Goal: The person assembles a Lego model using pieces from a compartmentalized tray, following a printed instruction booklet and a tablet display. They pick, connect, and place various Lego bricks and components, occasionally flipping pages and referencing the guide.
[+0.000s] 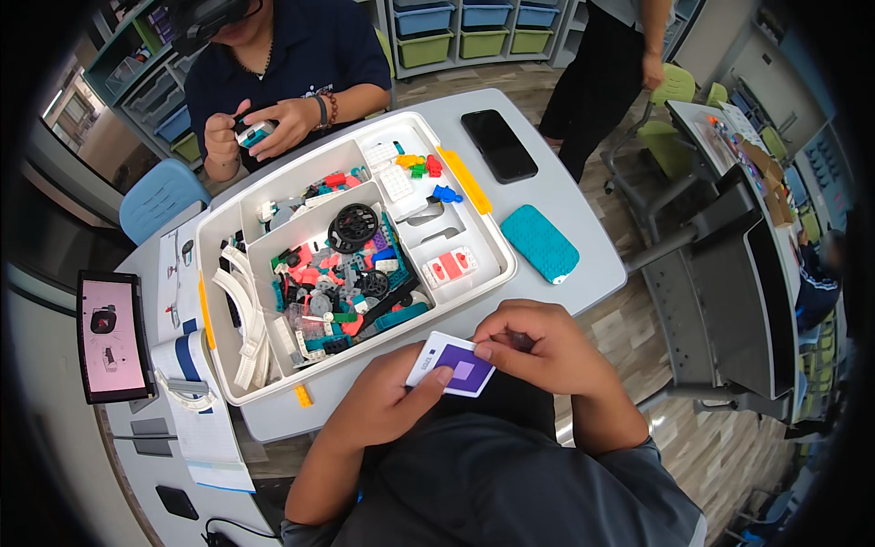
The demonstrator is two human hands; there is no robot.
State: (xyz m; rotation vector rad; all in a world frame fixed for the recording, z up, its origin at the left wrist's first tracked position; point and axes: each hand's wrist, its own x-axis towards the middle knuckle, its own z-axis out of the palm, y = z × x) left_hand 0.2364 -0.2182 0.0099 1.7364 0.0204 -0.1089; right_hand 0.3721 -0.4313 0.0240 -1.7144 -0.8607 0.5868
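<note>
A thin white card (462,369) with a purple panel and rounded corners is held over my lap, just off the near edge of the table. My left hand (383,401) grips it from the left, thumb lying across its face. At its right edge, my right hand (547,351) pinches the corner between thumb and forefinger, the other fingers curled. Beyond my hands stands a white sorting tray (503,273) full of mixed plastic building bricks. Inside it are a black wheel (353,228) and a red-and-white block (449,266).
A teal brick plate (540,243) and a black phone (499,146) lie right of the tray. At left are a laptop screen (111,335) and an open booklet (196,410). A co-worker opposite holds a small white-and-teal piece (256,135). Another person stands behind the table.
</note>
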